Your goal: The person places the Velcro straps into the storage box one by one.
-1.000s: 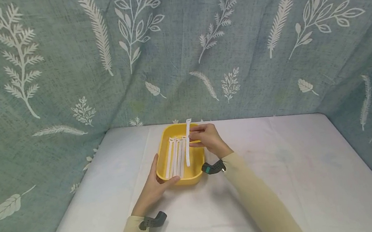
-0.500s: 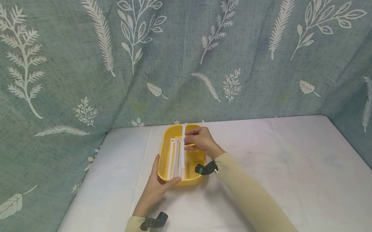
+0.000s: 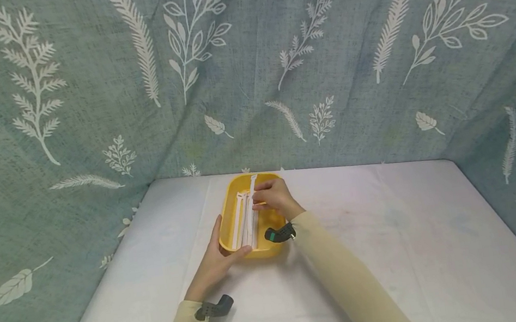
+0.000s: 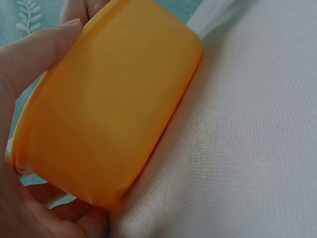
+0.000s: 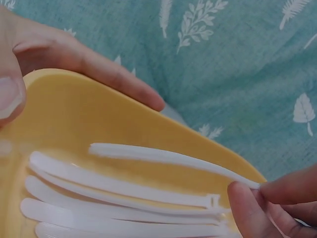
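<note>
My left hand (image 3: 211,266) grips the near-left corner of a yellow plastic tub (image 3: 270,251), thumb at the rim and fingers along the outer side. In the left wrist view the tub's outer wall (image 4: 114,104) fills the middle. My right hand (image 3: 274,197) is over the tub's right half and pinches a long white plastic stick (image 5: 163,157) near one end between thumb and fingers. Several similar white sticks (image 5: 119,184) lie side by side in the tub; those seen have a rounded end and a notched end. The held stick's pinched end is hidden by the fingers.
The tub stands on a white cloth-covered table (image 3: 448,244), near its back edge. A green leaf-patterned curtain (image 3: 246,74) hangs behind and at both sides. A dark wrist strap (image 3: 214,307) sits on the left wrist, another strap (image 3: 280,233) on the right.
My right hand has moved left and slightly down with the white stick, bringing it beside and over the other sticks. The left hand keeps its grip on the tub.
</note>
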Demonstrator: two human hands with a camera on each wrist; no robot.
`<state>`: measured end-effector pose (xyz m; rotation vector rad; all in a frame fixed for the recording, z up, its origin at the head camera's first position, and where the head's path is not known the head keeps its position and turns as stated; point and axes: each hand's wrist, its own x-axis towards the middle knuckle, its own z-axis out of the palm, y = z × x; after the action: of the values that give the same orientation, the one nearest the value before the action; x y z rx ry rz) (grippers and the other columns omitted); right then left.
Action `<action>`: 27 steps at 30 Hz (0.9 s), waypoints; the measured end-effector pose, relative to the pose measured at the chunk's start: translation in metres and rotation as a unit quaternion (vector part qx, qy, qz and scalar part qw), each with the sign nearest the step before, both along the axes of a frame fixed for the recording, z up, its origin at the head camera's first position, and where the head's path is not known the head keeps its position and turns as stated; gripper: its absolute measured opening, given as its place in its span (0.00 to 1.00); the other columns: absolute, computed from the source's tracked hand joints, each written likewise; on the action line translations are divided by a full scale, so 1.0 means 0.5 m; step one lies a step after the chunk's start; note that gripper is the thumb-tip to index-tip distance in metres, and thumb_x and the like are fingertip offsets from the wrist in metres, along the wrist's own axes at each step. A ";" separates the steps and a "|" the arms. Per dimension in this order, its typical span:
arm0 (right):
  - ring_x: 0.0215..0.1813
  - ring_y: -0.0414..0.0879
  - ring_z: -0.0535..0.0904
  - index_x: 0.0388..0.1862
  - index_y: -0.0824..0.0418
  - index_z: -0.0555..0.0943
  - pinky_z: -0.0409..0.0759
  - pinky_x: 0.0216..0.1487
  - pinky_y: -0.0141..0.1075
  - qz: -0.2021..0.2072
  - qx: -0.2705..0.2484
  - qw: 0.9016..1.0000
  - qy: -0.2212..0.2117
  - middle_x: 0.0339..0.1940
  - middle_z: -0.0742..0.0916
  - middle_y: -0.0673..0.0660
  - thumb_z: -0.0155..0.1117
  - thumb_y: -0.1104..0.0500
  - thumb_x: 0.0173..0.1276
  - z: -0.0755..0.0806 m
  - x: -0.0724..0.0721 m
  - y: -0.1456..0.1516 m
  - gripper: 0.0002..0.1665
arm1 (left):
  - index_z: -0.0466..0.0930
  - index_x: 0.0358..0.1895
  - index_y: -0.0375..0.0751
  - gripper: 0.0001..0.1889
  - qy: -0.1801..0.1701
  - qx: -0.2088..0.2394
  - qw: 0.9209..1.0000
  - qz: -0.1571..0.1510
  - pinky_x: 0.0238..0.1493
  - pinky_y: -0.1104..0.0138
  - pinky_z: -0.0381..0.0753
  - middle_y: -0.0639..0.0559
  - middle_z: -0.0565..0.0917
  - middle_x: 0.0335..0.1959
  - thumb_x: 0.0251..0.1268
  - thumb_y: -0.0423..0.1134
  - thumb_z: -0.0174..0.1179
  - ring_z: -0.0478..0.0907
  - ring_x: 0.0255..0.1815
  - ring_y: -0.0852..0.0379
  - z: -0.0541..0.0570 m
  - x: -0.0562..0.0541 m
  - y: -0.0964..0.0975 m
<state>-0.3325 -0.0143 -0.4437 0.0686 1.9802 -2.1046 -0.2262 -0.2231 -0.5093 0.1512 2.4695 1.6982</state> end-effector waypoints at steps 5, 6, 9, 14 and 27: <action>0.35 0.46 0.85 0.56 0.75 0.80 0.92 0.48 0.43 -0.008 0.007 1.000 -0.003 0.41 0.83 0.60 0.66 0.72 0.69 -0.007 -0.004 -0.007 0.17 | 0.29 0.85 0.59 0.64 0.005 -0.007 1.000 0.000 0.85 0.47 0.58 0.48 0.42 0.88 0.61 0.55 0.74 0.52 0.86 0.43 -0.003 -0.004 0.000; 0.35 0.46 0.84 0.55 0.75 0.80 0.92 0.48 0.43 -0.009 0.008 1.000 -0.005 0.40 0.82 0.60 0.66 0.72 0.69 -0.009 -0.004 -0.009 0.17 | 0.29 0.85 0.60 0.64 0.004 -0.006 1.000 -0.001 0.84 0.47 0.58 0.48 0.42 0.88 0.61 0.55 0.74 0.53 0.86 0.43 -0.004 -0.005 -0.001; 0.34 0.45 0.83 0.54 0.75 0.80 0.92 0.48 0.44 -0.013 0.015 1.000 -0.013 0.37 0.82 0.59 0.66 0.72 0.69 -0.012 -0.005 -0.012 0.16 | 0.29 0.85 0.59 0.64 0.004 -0.003 1.000 -0.003 0.84 0.47 0.59 0.48 0.42 0.88 0.61 0.55 0.74 0.54 0.85 0.43 -0.003 -0.005 -0.001; 0.31 0.45 0.83 0.54 0.76 0.79 0.93 0.45 0.42 -0.008 0.016 1.000 -0.020 0.34 0.81 0.59 0.64 0.73 0.69 -0.022 -0.009 -0.019 0.15 | 0.29 0.86 0.58 0.63 0.004 0.004 1.000 -0.006 0.83 0.47 0.62 0.47 0.43 0.88 0.62 0.53 0.74 0.56 0.85 0.42 -0.001 0.000 -0.001; 0.22 0.44 0.85 0.55 0.75 0.80 0.92 0.37 0.39 -0.001 0.058 0.997 -0.042 0.28 0.84 0.58 0.67 0.72 0.67 -0.036 -0.008 -0.034 0.18 | 0.29 0.86 0.57 0.63 0.012 -0.004 1.000 -0.006 0.83 0.47 0.62 0.45 0.43 0.88 0.62 0.53 0.74 0.56 0.85 0.41 -0.003 -0.001 -0.002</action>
<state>-0.3367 -0.0310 -0.4619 0.1770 2.0520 -1.9532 -0.2265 -0.2243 -0.5108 0.1851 2.4880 1.6911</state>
